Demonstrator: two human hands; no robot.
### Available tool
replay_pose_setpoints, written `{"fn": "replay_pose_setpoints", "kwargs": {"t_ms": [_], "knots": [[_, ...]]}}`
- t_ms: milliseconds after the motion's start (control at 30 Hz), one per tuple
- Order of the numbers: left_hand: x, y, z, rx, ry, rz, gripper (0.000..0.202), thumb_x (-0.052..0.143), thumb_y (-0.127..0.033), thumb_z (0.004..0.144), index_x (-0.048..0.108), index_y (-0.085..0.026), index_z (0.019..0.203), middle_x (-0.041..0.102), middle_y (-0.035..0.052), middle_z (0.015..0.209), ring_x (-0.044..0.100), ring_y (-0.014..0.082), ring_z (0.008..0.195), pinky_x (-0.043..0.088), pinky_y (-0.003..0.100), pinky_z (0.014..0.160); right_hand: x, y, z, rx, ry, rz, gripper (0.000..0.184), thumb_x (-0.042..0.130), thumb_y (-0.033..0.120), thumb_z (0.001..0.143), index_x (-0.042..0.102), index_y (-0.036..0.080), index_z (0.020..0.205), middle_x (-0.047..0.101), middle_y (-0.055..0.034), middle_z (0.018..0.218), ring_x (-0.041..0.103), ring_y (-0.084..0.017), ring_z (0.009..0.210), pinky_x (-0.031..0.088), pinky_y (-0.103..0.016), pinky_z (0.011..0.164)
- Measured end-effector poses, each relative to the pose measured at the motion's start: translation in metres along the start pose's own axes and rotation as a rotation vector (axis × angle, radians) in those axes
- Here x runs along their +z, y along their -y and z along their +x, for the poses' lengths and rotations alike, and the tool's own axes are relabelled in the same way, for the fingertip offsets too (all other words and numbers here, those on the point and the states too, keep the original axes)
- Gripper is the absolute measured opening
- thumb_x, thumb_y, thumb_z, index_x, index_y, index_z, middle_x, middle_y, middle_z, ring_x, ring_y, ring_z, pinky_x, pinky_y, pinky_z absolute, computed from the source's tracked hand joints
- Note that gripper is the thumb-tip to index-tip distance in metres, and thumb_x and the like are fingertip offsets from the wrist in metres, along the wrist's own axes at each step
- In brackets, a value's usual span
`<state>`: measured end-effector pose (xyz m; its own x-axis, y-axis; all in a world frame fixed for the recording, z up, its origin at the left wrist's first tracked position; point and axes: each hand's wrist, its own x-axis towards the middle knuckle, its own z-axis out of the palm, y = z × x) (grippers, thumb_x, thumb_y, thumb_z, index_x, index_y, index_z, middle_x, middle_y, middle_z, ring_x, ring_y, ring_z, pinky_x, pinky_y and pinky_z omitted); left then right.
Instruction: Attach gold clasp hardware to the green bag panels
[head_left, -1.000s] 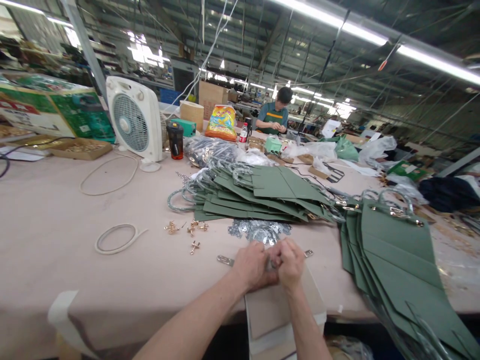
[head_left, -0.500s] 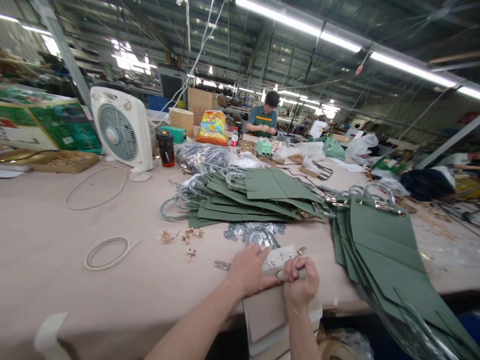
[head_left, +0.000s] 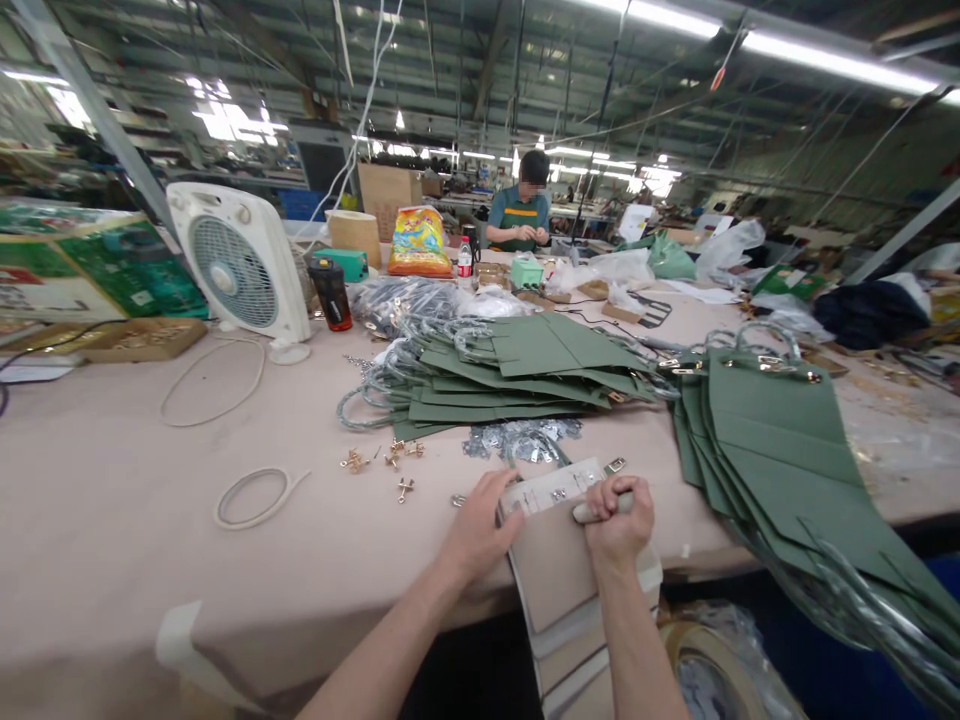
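Observation:
A beige bag panel (head_left: 553, 555) hangs over the table's near edge, with a pale strip (head_left: 541, 492) bearing small metal fittings along its top. My left hand (head_left: 480, 525) lies at the panel's upper left corner, thumb and fingers apart, touching its edge. In my right hand (head_left: 621, 520), wrapped in a fist over the panel's right side, is a tool with a smooth, pale rounded handle (head_left: 585, 513); its working end is hidden. A metal buckle (head_left: 616, 465) shows beyond the strip's right end. Flat metal plates (head_left: 521, 440) lie just behind the panel.
Stacked green bag panels (head_left: 517, 375) with wrapped handles lie ahead; more green panels (head_left: 780, 430) drape off the table at right. Gold fittings (head_left: 394, 458) and a tape roll (head_left: 253, 498) lie left. A fan (head_left: 236, 262) and a bottle (head_left: 331, 293) stand behind. A person (head_left: 519, 212) sits opposite.
My left hand has slid to the panel's left edge, uncovering more of the strip. My right hand keeps its grip on the tool, slightly higher and further right in view. The camera has shifted.

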<state>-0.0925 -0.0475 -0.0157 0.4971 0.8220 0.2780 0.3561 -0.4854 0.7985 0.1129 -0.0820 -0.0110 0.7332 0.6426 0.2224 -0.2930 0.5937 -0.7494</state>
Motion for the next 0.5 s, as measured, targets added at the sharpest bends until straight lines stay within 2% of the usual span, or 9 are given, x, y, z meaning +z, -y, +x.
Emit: {"fn": "replay_pose_setpoints", "kwargs": {"t_ms": [133, 267, 367, 500], "knots": [[-0.005, 0.005, 0.003, -0.047, 0.019, -0.080, 0.039, 0.063, -0.024, 0.087, 0.067, -0.022, 0.126, 0.068, 0.0068, 0.127, 0.063, 0.0221, 0.120, 0.049, 0.036, 0.109, 0.000, 0.000, -0.002, -0.016, 0.016, -0.015, 0.037, 0.055, 0.046, 0.097, 0.049, 0.021, 0.071, 0.039, 0.0098, 0.052, 0.032, -0.006, 0.040, 0.029, -0.018, 0.039], [-0.007, 0.014, 0.008, -0.132, 0.094, -0.191, 0.043, 0.067, -0.023, 0.083, 0.070, -0.024, 0.127, 0.071, 0.0053, 0.124, 0.066, 0.0218, 0.111, 0.055, 0.032, 0.093, 0.000, -0.001, -0.004, -0.025, 0.022, -0.015, 0.035, 0.055, 0.044, 0.097, 0.051, 0.021, 0.071, 0.040, 0.0095, 0.052, 0.033, -0.007, 0.040, 0.030, -0.018, 0.040], [-0.008, 0.019, 0.007, -0.147, 0.105, -0.286, 0.045, 0.069, -0.024, 0.082, 0.071, -0.022, 0.127, 0.071, 0.0067, 0.122, 0.065, 0.0225, 0.109, 0.055, 0.029, 0.084, 0.000, -0.001, -0.005, -0.018, 0.023, -0.017, 0.033, 0.058, 0.042, 0.095, 0.051, 0.021, 0.071, 0.041, 0.0092, 0.052, 0.033, -0.007, 0.040, 0.029, -0.017, 0.039], [-0.005, 0.021, 0.003, -0.116, 0.059, -0.350, 0.024, 0.068, -0.023, 0.083, 0.077, -0.021, 0.105, 0.070, 0.0067, 0.119, 0.065, 0.0215, 0.109, 0.053, 0.026, 0.082, 0.000, -0.002, -0.005, 0.000, 0.004, -0.008, 0.033, 0.058, 0.041, 0.095, 0.052, 0.021, 0.070, 0.042, 0.0088, 0.053, 0.034, -0.007, 0.041, 0.030, -0.017, 0.040]]}}
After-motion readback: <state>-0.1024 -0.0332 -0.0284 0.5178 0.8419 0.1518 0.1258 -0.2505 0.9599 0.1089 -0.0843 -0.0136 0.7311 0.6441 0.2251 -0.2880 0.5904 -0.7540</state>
